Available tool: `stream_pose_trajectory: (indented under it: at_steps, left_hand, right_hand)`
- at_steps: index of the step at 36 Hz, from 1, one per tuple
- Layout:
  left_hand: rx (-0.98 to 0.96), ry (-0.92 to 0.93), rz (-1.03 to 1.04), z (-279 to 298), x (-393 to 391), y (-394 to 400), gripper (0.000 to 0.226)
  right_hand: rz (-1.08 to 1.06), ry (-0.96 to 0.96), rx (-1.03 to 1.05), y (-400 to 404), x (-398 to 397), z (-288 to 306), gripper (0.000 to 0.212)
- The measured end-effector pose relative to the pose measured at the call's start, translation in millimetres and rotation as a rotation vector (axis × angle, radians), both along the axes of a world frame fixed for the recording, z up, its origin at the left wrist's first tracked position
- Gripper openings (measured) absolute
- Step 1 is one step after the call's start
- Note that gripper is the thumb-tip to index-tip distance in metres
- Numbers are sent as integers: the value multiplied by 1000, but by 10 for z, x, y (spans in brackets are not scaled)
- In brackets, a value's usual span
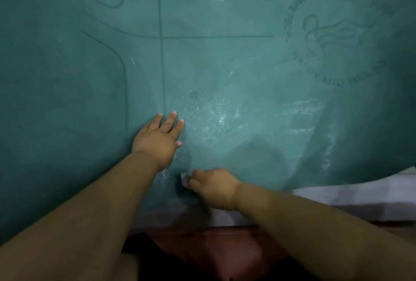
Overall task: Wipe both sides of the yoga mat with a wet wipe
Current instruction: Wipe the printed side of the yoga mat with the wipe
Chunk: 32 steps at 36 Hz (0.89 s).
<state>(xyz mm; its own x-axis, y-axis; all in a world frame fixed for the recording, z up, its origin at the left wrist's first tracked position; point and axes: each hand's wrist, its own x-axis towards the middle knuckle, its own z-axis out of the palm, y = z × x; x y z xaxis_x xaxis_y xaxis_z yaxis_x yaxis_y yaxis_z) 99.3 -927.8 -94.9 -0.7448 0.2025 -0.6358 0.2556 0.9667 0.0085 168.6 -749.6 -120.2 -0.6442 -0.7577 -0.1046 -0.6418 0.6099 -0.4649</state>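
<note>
- Mat position: the teal yoga mat [67, 78] lies flat with its printed face up and fills nearly the whole view. Its near edge runs just below the hands, over a pale cloth-like surface [351, 199].
- Landmark: a small round printed dot [193, 95] on the mat, beside the long centre line [162, 67], serves as reference for all positions below.
- Left hand [157, 139]: laid flat on the mat just below and left of the dot, fingers straight and spread, holding nothing. Judged function: pinning the mat.
- Right hand [213, 187]: well below the dot, close to the near edge. Fingers are curled round a white wet wipe [185, 179], of which only a small crumpled corner shows at the fingertips. The wipe touches the mat.
- Wiped area: wet, shiny streaks cover the mat below and right of the dot and reach toward the circular logo [333, 37] at the far right.
- Unwiped area: the mat left of the centre line, including the curved guide lines [112, 55], looks matte and dry.
- Progress, judged: first side partly done. Roughly the right-hand near portion is wet; the left portion and any mat beyond view remain.
- Remaining, judged: finish this face, turn the mat over, wipe the underside. The state of the underside cannot be told.
- Caution: the wipe may be drying out; check wetness before the second side.
</note>
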Motion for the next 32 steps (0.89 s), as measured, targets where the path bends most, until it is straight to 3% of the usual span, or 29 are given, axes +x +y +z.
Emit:
stream_pose_trajectory:
  at_steps: [2, 4, 6, 9, 10, 12, 15, 18, 20, 22, 23, 25, 29, 31, 32]
  left_hand:
    - [-10, 23, 0, -12, -97, -31, 57]
    - [-22, 58, 56, -26, -198, -91, 59]
    - [-28, 76, 84, -47, -270, -151, 61]
    - [-22, 81, 60, -76, -300, -173, 60]
    - [-16, 83, 66, -80, -298, -164, 59]
    - [-5, 90, 79, -92, -286, -147, 59]
    - [5, 122, 79, -126, -273, -152, 60]
    - [25, 149, 77, -152, -277, -165, 61]
    - [36, 158, 79, -166, -285, -166, 61]
    - [50, 163, 84, -174, -289, -172, 61]
    - [58, 164, 87, -178, -289, -174, 60]
    - [71, 168, 94, -185, -287, -178, 60]
    - [81, 178, 119, -191, -293, -160, 59]
    - [96, 187, 143, -198, -304, -131, 58]
    - [111, 189, 165, -200, -317, -115, 57]
  right_hand:
    - [181, -23, 19, 100, -177, -31, 28]
    - [79, 24, 133, 255, -552, -10, 33]
    - [-309, 87, 336, 497, -995, -13, 47]
    - [-1080, -94, 361, 911, -1431, 117, 33]
    - [-1235, -109, 327, 985, -1474, 101, 29]
    - [-1336, -123, 335, 946, -1463, 26, 29]
    - [-1060, -97, 305, 511, -1200, -57, 37]
    - [-346, 102, 115, 94, -766, -80, 40]
    - [96, 121, 77, 89, -666, -91, 30]
    - [296, 90, 127, 198, -832, -57, 26]
    - [273, 80, 166, 249, -996, 13, 25]
    - [-22, 88, 259, 386, -1421, 135, 25]
    - [-941, 2, 494, 958, -2154, 163, 36]
    - [-1227, -31, 452, 1023, -2203, 92, 32]
    - [-1268, -64, 407, 936, -2156, 23, 32]
